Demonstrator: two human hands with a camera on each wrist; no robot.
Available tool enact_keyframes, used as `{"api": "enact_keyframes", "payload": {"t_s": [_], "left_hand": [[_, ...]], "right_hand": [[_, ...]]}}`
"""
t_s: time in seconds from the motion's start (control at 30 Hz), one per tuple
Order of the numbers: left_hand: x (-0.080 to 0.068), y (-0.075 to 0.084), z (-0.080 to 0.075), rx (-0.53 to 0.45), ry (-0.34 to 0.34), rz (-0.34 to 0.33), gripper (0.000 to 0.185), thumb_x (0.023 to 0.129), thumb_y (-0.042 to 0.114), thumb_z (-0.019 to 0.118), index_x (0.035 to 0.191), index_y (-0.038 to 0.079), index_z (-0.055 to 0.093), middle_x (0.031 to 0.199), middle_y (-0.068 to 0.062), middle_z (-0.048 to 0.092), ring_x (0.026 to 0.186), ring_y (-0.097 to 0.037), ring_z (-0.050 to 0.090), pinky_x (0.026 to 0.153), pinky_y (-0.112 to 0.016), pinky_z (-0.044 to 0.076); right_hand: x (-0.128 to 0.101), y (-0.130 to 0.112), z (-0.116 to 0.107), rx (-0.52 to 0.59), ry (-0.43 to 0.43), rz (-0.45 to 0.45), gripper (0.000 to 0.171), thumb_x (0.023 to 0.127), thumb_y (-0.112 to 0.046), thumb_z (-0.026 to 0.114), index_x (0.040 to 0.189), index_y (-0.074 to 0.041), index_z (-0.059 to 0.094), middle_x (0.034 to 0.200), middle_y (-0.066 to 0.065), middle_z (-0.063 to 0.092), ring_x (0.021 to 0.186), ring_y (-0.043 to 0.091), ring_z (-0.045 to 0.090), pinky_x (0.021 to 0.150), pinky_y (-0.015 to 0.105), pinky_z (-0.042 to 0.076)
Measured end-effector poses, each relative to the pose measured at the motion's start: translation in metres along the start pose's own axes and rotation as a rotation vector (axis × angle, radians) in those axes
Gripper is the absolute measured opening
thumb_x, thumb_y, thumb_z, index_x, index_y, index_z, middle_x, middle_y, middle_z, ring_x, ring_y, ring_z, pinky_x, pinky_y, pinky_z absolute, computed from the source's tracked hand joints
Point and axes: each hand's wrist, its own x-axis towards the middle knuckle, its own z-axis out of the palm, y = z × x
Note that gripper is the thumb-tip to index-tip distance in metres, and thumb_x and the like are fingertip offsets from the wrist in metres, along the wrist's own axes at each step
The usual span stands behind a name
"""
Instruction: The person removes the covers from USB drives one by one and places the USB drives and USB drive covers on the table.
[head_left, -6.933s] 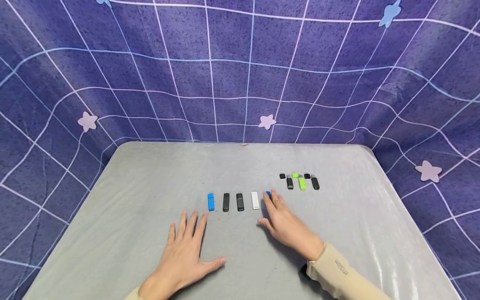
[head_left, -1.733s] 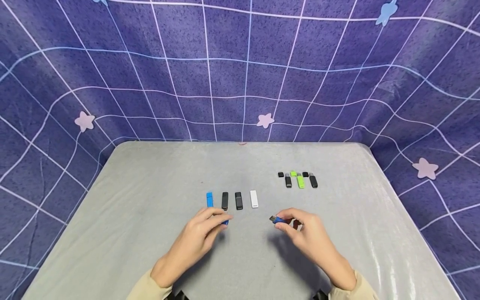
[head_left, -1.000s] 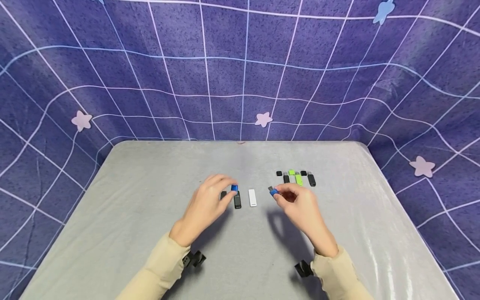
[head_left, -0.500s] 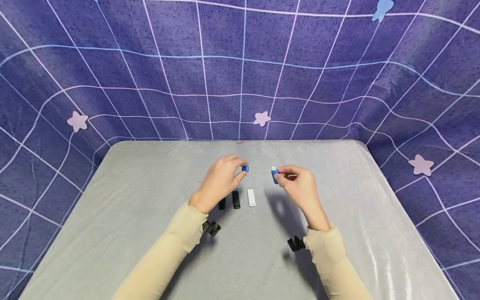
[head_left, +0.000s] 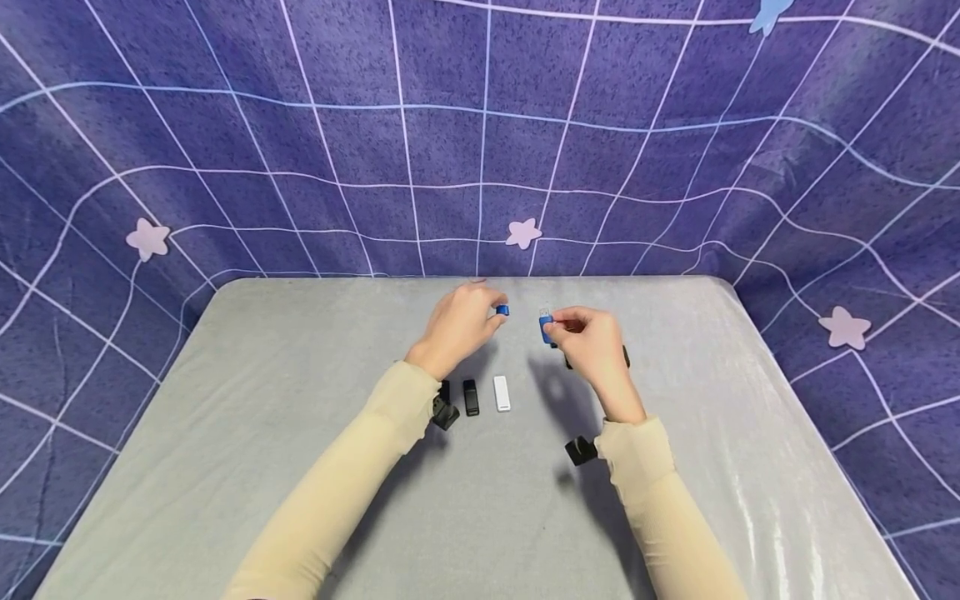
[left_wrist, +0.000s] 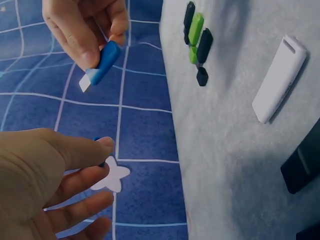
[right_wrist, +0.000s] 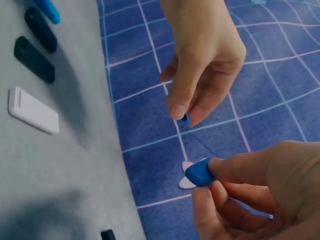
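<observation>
A: Largest first. Grey table against a purple grid backdrop with star cut-outs; both arms in cream sleeves reach out over it.

B: And the hands?

A: Both raised above the far half of the table, facing each other, a small gap between. The left hand pinches a blue cap between thumb and forefinger, other fingers loosely curled. The right hand pinches a blue USB stick by its body, metal plug end out toward the cap.

B: Why held that way?

A: My reading: gripping the stick at its rear leaves the plug bare, and the cap's open side seems turned toward it (the left wrist view shows the plug pointing down at the left thumb), so the two parts stay apart but lined up.

B: On the table?

A: Near the left wrist, a row: white stick, black stick, a second black one half hidden by the sleeve. Under the right hand lies a cluster, mostly hidden in the head view; the left wrist view shows a green stick between two black ones, side by side, with a loose black cap just beside.
</observation>
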Motion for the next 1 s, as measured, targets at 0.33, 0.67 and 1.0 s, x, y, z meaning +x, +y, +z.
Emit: {"api": "enact_keyframes", "payload": {"t_s": [0.33, 0.67, 1.0], "left_hand": [[0.011, 0.01, 0.02, 0.027, -0.072, 0.006, 0.008, 0.092, 0.023, 0.078, 0.098, 0.019, 0.077, 0.1, 0.001, 0.076, 0.097, -0.02, 0.071, 0.081, -0.042, 0.057], [0.017, 0.009, 0.053, 0.042, -0.163, -0.052, 0.014, 0.091, 0.024, 0.079, 0.105, 0.02, 0.078, 0.106, 0.002, 0.077, 0.1, -0.019, 0.073, 0.082, -0.041, 0.058], [0.026, 0.016, 0.073, 0.103, -0.247, -0.052, 0.011, 0.094, 0.026, 0.077, 0.102, 0.019, 0.076, 0.103, 0.001, 0.077, 0.099, -0.023, 0.072, 0.082, -0.045, 0.058]], "right_hand": [[0.02, 0.023, 0.011, 0.061, -0.039, 0.08, 0.021, 0.09, -0.01, 0.077, 0.106, 0.002, 0.075, 0.086, 0.017, 0.074, 0.063, 0.016, 0.07, 0.055, 0.02, 0.052], [0.022, 0.041, 0.021, 0.039, -0.049, 0.124, 0.017, 0.09, -0.007, 0.077, 0.101, 0.005, 0.074, 0.089, 0.021, 0.075, 0.061, 0.011, 0.071, 0.052, 0.018, 0.054], [0.018, 0.053, 0.032, -0.015, -0.061, 0.105, 0.012, 0.087, -0.002, 0.078, 0.095, 0.006, 0.074, 0.083, 0.02, 0.074, 0.06, 0.014, 0.07, 0.051, 0.019, 0.05]]}}
